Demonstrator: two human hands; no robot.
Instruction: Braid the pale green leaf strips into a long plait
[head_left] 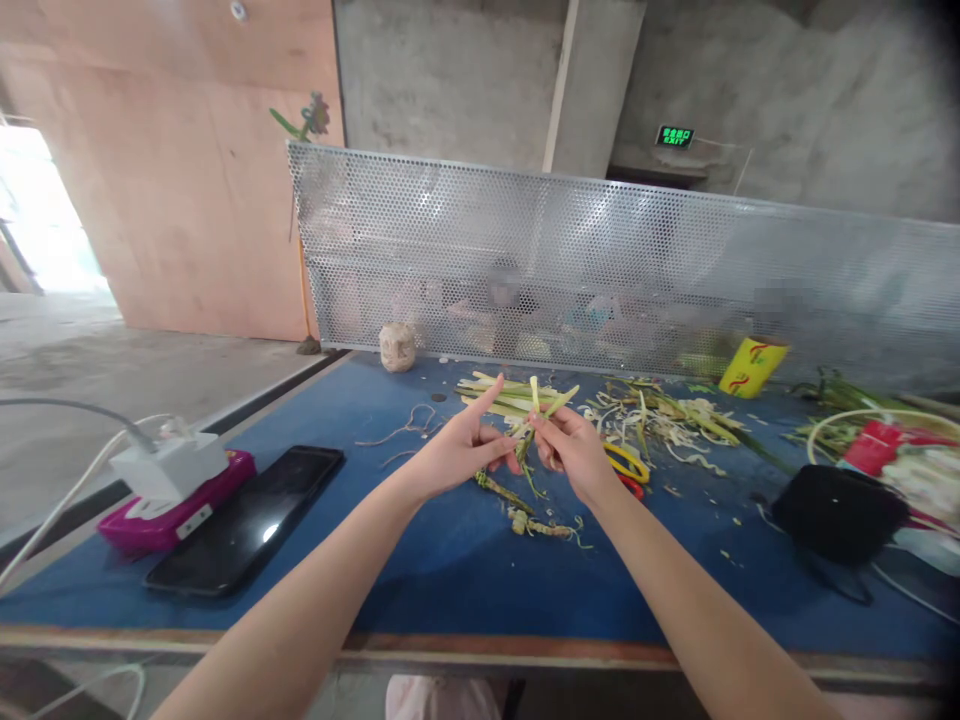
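Observation:
Both my hands are raised over the blue table [465,560] and meet on a small woven piece of green leaf strips [534,425]. My left hand [461,450] pinches the piece from the left, with its index finger stretched out. From the right, my right hand [574,450] is closed on the strips, whose loose ends stick up above my fingers. Under my hands lie braided green scraps [525,510]. Beyond them is a bundle of pale green leaf strips [510,395].
A black phone [247,520], a pink box [169,505] and a white charger [169,465] lie at the left. Yellow-handled scissors [628,465] and leaf trimmings [675,415] are at the right, then a black pouch [836,512]. A perforated metal screen [600,270] stands behind the table.

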